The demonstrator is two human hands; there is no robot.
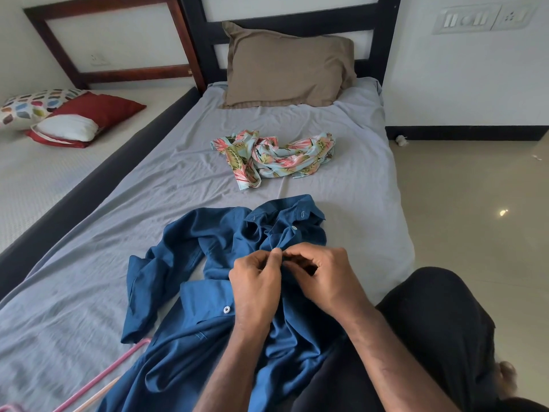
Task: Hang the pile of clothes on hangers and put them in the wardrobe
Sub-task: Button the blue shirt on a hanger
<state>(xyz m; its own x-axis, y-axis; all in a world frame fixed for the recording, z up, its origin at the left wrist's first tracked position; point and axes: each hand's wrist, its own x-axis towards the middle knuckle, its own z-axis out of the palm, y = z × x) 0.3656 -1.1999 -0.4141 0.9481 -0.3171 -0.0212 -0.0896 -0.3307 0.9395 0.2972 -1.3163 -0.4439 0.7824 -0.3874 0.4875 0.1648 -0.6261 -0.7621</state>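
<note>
A pink hanger (101, 379) lies at the near left edge of the bed (89, 278), partly under the hem of a blue shirt (190, 337). The bed is covered by a grey sheet, and the shirt is spread along its near half, collar pointing away and one sleeve bunched to the left. Both hands meet on the shirt's front just below the collar: the left hand (255, 281) and the right hand (323, 272) each have fingers curled and pinching the cloth at the button strip, fingertips touching each other. Two white buttons show on the shirt, one beside the left wrist and one near the collar. Farther up the sheet, well apart from the hands, lies one crumpled floral shirt (273, 156). At the head of the bed one brown pillow (288, 69) leans against a dark headboard. To the left is a second bed with two cushions (59, 114); to the right, glossy beige floor tiles and a white wall.
</note>
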